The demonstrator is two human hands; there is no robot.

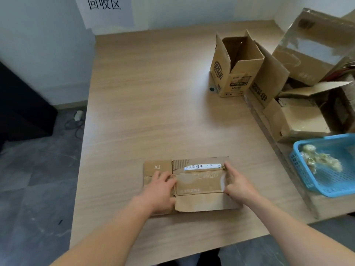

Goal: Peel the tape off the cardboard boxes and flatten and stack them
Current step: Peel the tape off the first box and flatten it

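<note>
A flattened brown cardboard box (198, 184) lies on the wooden table (153, 102) near its front edge, with a white label strip along its far part and "XJ" printed at the left. My left hand (160, 191) rests on its left part, fingers spread flat over the cardboard. My right hand (237, 186) holds the box's right edge, fingers along the side. An upright open box (233, 73) with black print stands at the back right.
More cardboard boxes (307, 60) are piled at the right edge, one with shiny tape. A blue plastic basket (299, 169) holding crumpled tape sits on a box at the right. A sign with characters hangs on the back wall. Dark floor lies to the left.
</note>
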